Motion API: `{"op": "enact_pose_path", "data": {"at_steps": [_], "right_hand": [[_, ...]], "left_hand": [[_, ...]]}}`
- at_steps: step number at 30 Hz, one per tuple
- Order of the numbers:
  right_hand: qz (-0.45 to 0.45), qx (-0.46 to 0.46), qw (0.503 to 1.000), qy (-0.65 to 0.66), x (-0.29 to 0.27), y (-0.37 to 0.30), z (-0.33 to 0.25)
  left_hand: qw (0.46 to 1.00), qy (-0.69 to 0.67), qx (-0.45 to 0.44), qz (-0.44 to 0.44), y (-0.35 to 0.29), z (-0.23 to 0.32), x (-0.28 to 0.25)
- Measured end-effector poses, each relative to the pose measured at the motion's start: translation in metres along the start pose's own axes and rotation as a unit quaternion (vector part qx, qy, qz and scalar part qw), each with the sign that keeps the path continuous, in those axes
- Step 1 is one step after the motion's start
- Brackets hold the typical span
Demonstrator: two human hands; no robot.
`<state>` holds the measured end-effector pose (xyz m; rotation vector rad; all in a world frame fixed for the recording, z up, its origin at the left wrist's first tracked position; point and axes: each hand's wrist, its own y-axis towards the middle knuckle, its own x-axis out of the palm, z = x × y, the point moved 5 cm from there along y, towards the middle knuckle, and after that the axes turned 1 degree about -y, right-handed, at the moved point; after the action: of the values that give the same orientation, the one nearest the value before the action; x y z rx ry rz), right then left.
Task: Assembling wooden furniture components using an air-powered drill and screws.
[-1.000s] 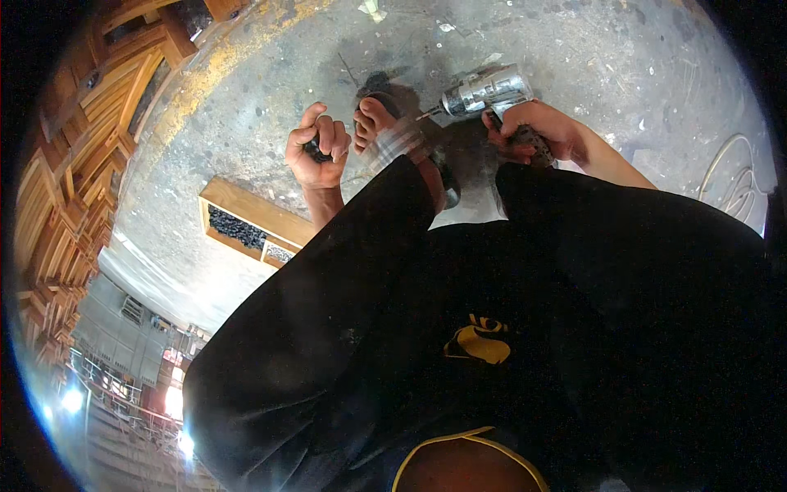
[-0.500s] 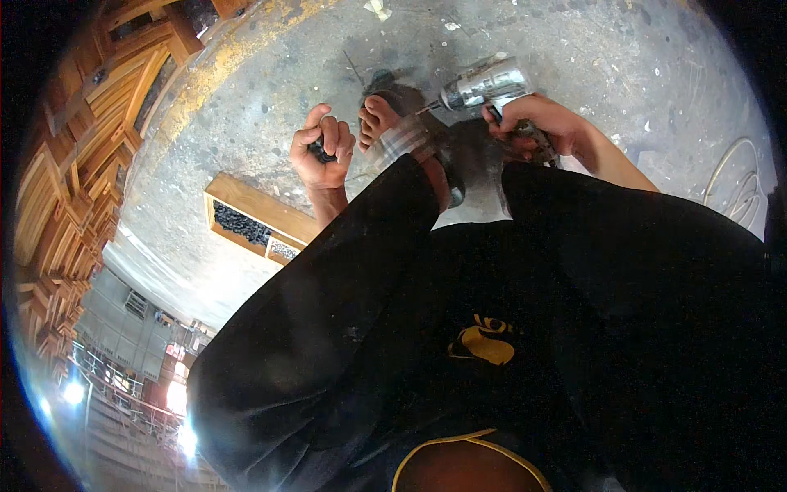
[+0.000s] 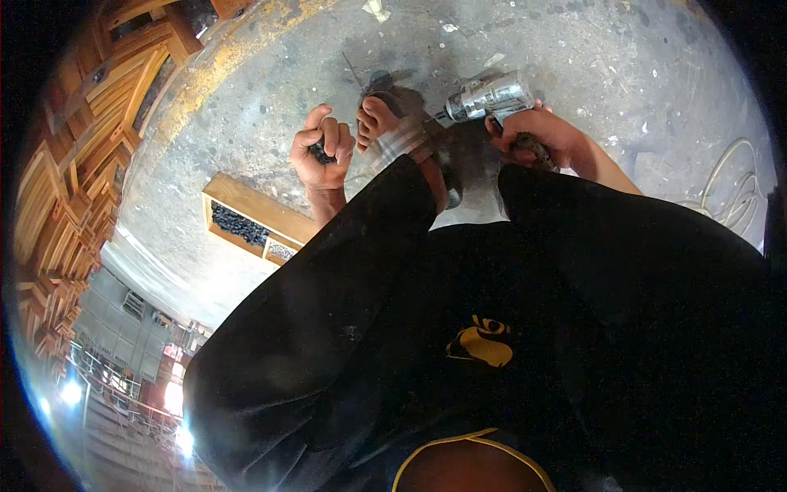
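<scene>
My left hand [image 3: 322, 160] is raised left of my bare foot [image 3: 377, 115], its fingers curled round a clump of small black pieces [image 3: 320, 151]. They resemble the dark pieces in the wooden box below it, but are too small to name for certain. On the other side, my right hand [image 3: 537, 135] wraps the dark grip of a silver pistol-shaped power driver [image 3: 490, 97]. The driver's nose and bit point left, toward the foot. What the bit's tip meets, if anything, is lost in shadow and blur.
A two-part wooden box [image 3: 275, 205] stands on the stained concrete floor [image 3: 270, 98], with black pieces in one part and pale ones in the other. Stacked wooden frames [image 3: 53, 205] line the left side. Loops of pale hose [image 3: 725, 193] lie at the right.
My right hand and the driver have shifted slightly downward, toward my body. My left hand has stayed in place, still closed. More hose loops show at the right.
</scene>
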<state>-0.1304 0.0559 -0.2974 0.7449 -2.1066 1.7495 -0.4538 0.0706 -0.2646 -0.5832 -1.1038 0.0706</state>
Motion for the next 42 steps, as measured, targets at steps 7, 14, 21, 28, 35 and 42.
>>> {"op": "enact_pose_path", "data": {"at_steps": [7, 14, 21, 28, 35, 42], "right_hand": [[-0.008, -0.073, 0.996, 0.047, 0.014, -0.019, -0.019], [-0.036, -0.116, 0.989, 0.081, 0.014, -0.016, -0.016], [-0.002, -0.151, 0.987, 0.056, 0.01, -0.018, -0.021], [-0.058, -0.111, 0.988, 0.096, -0.002, -0.012, -0.012], [-0.042, -0.081, 0.994, 0.057, 0.007, -0.012, -0.021], [-0.078, -0.064, 0.989, 0.104, 0.007, -0.01, -0.018]], "left_hand": [[0.999, 0.024, 0.006, -0.042, 0.015, -0.022, 0.024], [0.99, 0.074, -0.012, -0.117, 0.032, -0.029, 0.04], [0.988, 0.138, -0.04, 0.052, 0.034, -0.018, 0.021], [0.855, 0.444, -0.026, 0.267, 0.03, 0.031, -0.008], [0.513, 0.84, -0.017, 0.178, 0.075, 0.046, -0.014], [0.386, 0.898, -0.032, 0.209, 0.079, 0.041, -0.014]]}}
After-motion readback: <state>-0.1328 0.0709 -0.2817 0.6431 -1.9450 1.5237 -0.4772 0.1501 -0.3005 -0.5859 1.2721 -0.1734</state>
